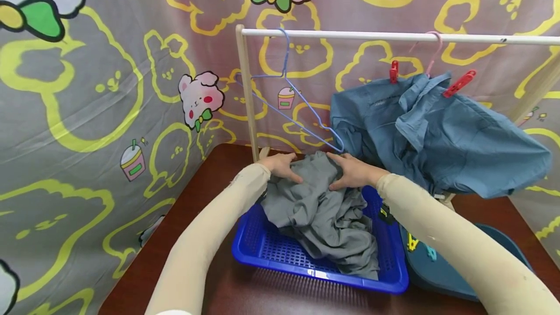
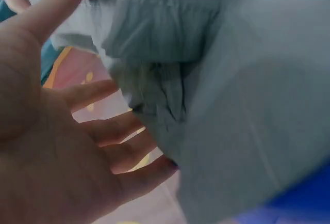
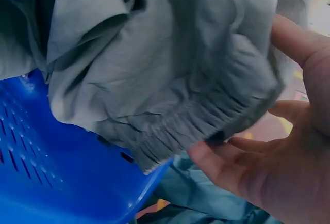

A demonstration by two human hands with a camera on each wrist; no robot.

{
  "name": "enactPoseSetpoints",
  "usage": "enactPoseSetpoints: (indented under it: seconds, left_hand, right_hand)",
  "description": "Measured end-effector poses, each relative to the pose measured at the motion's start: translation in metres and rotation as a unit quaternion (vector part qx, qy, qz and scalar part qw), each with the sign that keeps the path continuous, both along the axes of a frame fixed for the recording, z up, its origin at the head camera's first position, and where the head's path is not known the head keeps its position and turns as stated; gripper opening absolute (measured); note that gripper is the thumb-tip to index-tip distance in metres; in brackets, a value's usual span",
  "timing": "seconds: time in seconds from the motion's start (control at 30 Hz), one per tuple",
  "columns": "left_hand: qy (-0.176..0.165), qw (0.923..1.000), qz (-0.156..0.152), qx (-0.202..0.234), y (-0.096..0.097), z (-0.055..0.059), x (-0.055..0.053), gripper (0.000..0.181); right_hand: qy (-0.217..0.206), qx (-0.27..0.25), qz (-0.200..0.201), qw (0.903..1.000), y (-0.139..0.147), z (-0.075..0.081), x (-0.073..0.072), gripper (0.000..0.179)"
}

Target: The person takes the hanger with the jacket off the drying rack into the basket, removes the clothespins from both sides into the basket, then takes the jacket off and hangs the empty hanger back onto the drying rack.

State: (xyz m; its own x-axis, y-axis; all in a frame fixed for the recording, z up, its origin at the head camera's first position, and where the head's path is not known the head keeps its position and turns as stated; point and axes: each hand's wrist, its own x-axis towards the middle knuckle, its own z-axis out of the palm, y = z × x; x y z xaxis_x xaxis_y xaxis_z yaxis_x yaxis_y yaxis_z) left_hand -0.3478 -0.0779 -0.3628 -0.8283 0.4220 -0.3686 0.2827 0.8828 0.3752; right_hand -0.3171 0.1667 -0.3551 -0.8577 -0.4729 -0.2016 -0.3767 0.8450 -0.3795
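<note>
A crumpled grey garment (image 1: 312, 208) with a gathered elastic edge (image 3: 180, 126) fills much of the blue basket (image 1: 280, 264), its upper end raised between both hands. At its upper left, my left hand (image 1: 282, 166) holds it with the thumb across the front. In the left wrist view, spread fingers (image 2: 129, 152) of that hand reach behind the cloth's edge. On the opposite side my right hand (image 1: 354, 171) grips the upper right, thumb in front. The right wrist view shows fingertips (image 3: 206, 157) under the gathered edge; their ends are partly hidden by cloth.
Behind stands a rack with a white rail (image 1: 372, 36). From it hang a bare blue hanger (image 1: 302, 96) and a blue garment (image 1: 437, 135) with red clips (image 1: 459, 83). A dark teal tray (image 1: 455, 271) with small clips sits right of the basket on the brown table (image 1: 210, 198).
</note>
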Motion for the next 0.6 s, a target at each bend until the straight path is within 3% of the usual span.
enactPoseSetpoints:
  seconds: [0.17,0.33,0.47,0.6]
  left_hand:
    - [0.050,0.9975,-0.005,-0.051,0.017,-0.004,0.001,0.086]
    - [0.133,0.9882,-0.038,-0.067,0.027,-0.010,0.000,0.048]
    - [0.176,0.9816,-0.046,-0.058,0.028,-0.011,-0.001,0.014]
    - [0.219,0.9742,-0.047,-0.028,0.024,-0.009,-0.002,0.017]
  right_hand:
    - [0.008,0.043,0.014,0.9989,-0.009,-0.007,-0.006,0.096]
    - [0.088,0.072,0.062,0.9916,-0.010,-0.010,-0.010,0.076]
    - [0.151,0.067,0.078,0.9831,-0.010,-0.012,-0.012,0.048]
    - [0.169,0.040,0.063,0.9828,-0.009,-0.011,-0.013,0.032]
